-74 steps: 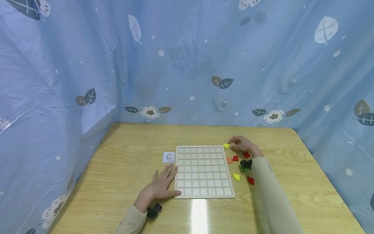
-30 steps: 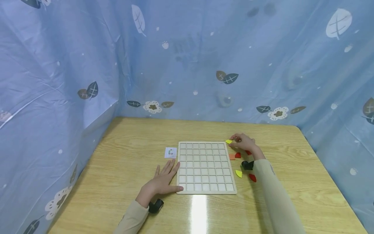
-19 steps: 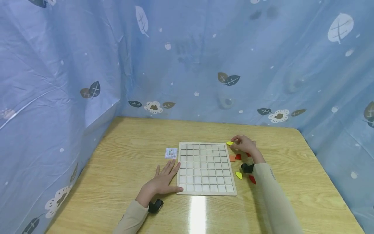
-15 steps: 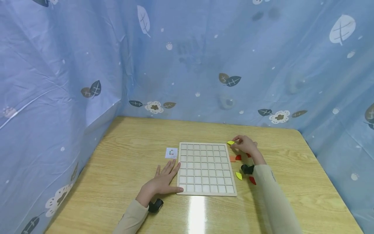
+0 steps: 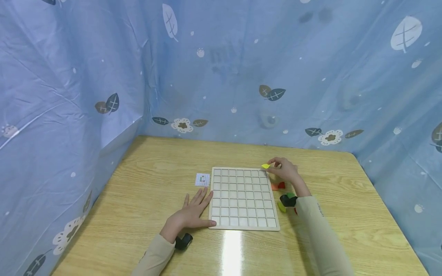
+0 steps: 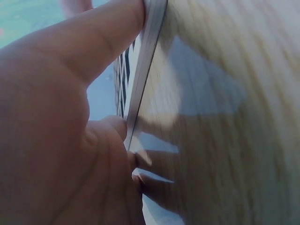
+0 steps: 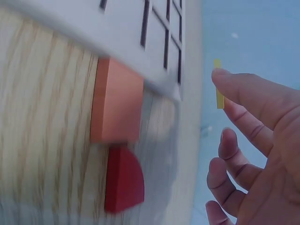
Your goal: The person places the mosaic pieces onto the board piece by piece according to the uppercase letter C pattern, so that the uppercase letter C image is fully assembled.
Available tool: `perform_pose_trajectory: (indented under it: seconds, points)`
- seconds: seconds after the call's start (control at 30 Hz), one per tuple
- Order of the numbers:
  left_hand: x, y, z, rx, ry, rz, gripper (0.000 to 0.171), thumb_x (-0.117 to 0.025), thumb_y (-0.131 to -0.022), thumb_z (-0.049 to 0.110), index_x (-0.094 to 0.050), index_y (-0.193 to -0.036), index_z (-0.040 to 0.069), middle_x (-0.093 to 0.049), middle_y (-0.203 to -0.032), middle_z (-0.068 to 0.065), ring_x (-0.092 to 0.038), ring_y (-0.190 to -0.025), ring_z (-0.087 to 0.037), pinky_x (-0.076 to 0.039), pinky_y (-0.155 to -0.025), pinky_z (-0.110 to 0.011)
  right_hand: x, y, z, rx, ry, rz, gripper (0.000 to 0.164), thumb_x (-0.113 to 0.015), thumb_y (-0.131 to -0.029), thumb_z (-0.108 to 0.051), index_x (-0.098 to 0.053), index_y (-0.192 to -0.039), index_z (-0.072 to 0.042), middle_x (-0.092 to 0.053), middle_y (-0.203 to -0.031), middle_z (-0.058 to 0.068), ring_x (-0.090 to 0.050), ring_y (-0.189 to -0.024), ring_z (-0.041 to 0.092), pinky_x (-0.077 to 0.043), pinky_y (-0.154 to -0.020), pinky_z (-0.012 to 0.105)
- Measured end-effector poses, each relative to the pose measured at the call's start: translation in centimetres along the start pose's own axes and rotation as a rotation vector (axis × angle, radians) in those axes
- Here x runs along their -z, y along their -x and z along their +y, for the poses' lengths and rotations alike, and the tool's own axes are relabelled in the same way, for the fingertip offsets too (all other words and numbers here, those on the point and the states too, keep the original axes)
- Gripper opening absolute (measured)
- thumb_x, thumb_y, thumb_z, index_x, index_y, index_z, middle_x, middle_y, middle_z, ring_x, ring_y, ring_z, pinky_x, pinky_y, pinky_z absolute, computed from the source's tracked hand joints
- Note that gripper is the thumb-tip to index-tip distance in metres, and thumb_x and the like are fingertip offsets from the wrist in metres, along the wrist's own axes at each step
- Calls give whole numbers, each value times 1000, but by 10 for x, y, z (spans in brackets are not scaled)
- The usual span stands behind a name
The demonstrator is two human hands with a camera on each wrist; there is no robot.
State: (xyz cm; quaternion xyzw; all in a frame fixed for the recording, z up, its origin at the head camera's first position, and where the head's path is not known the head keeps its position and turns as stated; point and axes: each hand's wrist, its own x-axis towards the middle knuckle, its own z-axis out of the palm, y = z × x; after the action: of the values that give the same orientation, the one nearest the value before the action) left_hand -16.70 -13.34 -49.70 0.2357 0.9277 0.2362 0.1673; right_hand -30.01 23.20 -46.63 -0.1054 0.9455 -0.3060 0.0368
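Note:
At the far right corner of a wooden grid board [image 5: 243,199], my right hand [image 5: 286,170] pinches a yellow quarter-circle tile [image 5: 265,166] between thumb and index finger. The right wrist view shows that yellow tile [image 7: 219,84] edge-on, raised off the table, with the other fingers loosely bent. My left hand [image 5: 190,216] lies with fingers spread along the board's left edge, its thumb on the near left corner. In the left wrist view the thumb [image 6: 93,35] touches the board's rim [image 6: 145,61].
Right of the board lie an orange square tile [image 5: 274,187], a red quarter-circle tile [image 5: 281,185], another yellow tile [image 5: 281,207] and a partly covered green tile [image 5: 291,195]. A small pattern card [image 5: 202,179] is left of the board. A blue curtain [image 5: 221,69] hangs behind the table.
My right hand has picked up the yellow tile from beside the board's far right corner and moved it slightly left. My left hand stays at the board's edge. The head view has shifted slightly.

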Motion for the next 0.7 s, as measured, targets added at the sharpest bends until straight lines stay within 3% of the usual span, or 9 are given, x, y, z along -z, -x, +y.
perform_pose_trajectory:
  seconds: [0.33, 0.57, 0.7]
  points:
    - [1, -2, 2, 3, 4, -5, 96, -61, -81, 56, -9, -150, 14, 2, -156, -12, 4, -143, -32, 7, -108, -61, -10, 0, -17, 73, -6, -29, 28, -65, -86, -27, -64, -111, -12, -56, -94, 10, -44, -61, 18, -27, -72, 47]
    - [-1, -3, 0, -2, 9, -12, 98, -61, -81, 55, -7, -150, 13, 3, -156, -13, 5, -142, -33, 8, -108, -61, -20, -1, -23, 131, -30, -38, 26, -68, -85, -22, -65, -109, -11, -55, -89, 7, -49, -61, 15, -30, -64, 34]
    - [0, -3, -1, 9, 6, -18, 98, -61, -81, 55, -6, -150, 14, 4, -156, -11, 5, -143, -31, 8, -108, -60, -26, -1, -26, 140, -49, -61, 25, -67, -85, -23, -65, -108, -13, -54, -88, 6, -48, -61, 16, -29, -64, 33]
